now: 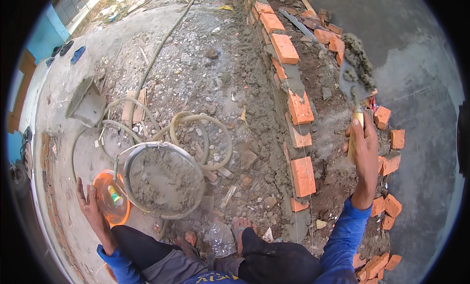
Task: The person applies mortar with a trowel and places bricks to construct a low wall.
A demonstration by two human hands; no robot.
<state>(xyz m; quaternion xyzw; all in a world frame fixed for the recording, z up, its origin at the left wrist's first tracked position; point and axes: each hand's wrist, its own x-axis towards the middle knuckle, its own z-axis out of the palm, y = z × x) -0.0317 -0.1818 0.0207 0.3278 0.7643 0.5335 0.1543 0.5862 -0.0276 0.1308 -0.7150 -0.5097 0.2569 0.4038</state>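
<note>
A trowel (347, 79) with a wooden handle is gripped in my right hand (364, 149), over the right side of the brick wall. Wet grey mortar (360, 61) is heaped along its blade. My left hand (93, 208) is held with its fingers apart at the left edge of an orange bucket (122, 216); whether it touches the rim I cannot tell. Beside that bucket stands a larger bucket (126, 179) full of mortar (164, 181). A low row of orange bricks (303, 176) runs away from me in mortar, with a string (295, 118) stretched along it.
Loose bricks (390, 162) lie scattered right of the wall, beside a smooth grey floor (421, 122). A hose (155, 56) coils behind the mortar bucket on rubble ground. Further left are a tilted grey bucket (88, 104) and blue sandals (78, 54). My foot (242, 230) is near the wall.
</note>
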